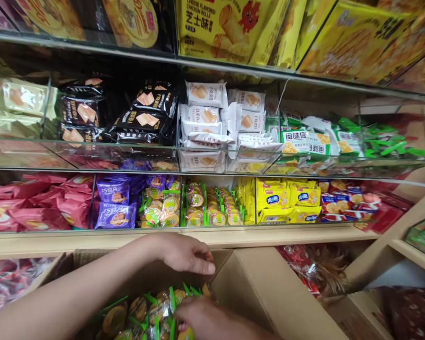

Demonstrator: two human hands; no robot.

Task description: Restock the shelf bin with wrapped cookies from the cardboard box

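My left hand (pixel 187 253) is over the far side of an open cardboard box (pixel 248 283), its fingers curled and the thumb pointing right; whether anything is under the fingers is hidden. Lower down, my right hand (pixel 201 315) reaches into the box and touches the small round biscuit packs with green edges (pixel 156 309). Its fingertips are partly hidden among the packs. Similar round packs (pixel 194 203) stand in rows on the lowest glass-fronted shelf, just beyond the box.
Purple packs (pixel 115 203) and red packs (pixel 38 208) lie left on the low shelf, yellow packs (pixel 286 200) right. White packs (pixel 205 115) and black packs (pixel 148 106) fill the shelf above. A wooden ledge (pixel 251 236) runs behind the box.
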